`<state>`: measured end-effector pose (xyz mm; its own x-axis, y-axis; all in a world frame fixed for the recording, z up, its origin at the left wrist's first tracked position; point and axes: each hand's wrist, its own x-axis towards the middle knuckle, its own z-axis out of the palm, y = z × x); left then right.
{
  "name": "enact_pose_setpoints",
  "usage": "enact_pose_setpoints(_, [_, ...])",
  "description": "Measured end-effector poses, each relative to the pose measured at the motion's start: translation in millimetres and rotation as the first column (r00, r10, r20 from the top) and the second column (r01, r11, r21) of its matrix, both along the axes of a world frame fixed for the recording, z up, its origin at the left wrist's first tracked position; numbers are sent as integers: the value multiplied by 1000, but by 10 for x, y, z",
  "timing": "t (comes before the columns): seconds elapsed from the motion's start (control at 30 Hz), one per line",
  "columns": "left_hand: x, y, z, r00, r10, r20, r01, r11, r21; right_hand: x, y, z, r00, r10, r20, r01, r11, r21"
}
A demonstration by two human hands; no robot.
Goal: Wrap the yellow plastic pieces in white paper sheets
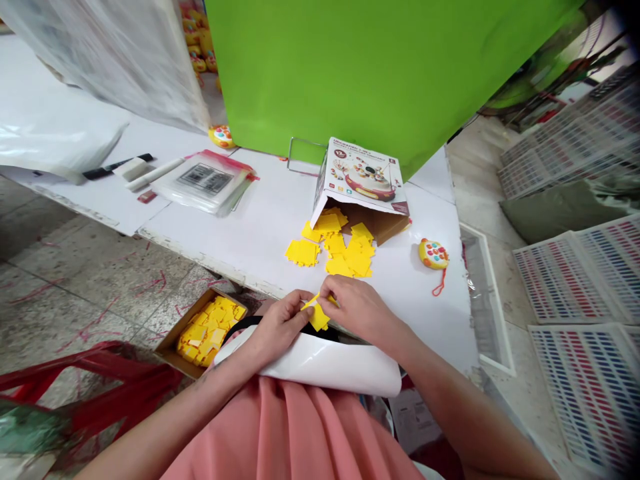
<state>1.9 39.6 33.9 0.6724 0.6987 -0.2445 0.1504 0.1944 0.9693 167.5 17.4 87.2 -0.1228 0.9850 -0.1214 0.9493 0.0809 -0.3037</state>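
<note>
Both of my hands meet at the near edge of the table over a small yellow piece point(318, 319), flat like a sheet or card. My left hand point(281, 327) pinches its left side between thumb and fingers. From above, my right hand point(356, 303) closes its fingertips on the upper right part of the piece; something small and white shows between the hands. Just beyond lie loose yellow pieces point(350, 255), spilling from the open end of a printed cardboard box point(361, 175) that rests on its side. A white curled sheet point(330, 365) lies across my lap under my wrists.
An open carton point(167, 347) full of yellow pieces stands low at left. A yellow toy with coloured buttons point(434, 254) lies right. Plastic bags point(207, 183), a black marker-like object point(117, 167) and a large green panel point(350, 73) are farther off. White crates point(575, 277) stand right.
</note>
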Motion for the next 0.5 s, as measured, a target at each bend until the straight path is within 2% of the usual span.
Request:
enact_pose_setpoints(0.3, [-15,-3,40,1000,-24,-3,24,997,-67,-1,-39,-18,999,15,46,-16,1000,24])
enact_pose_setpoints(0.5, [-3,-36,17,1000,22,12,-21,997,-71,10,-41,-22,1000,-5,28,5,1000,-7])
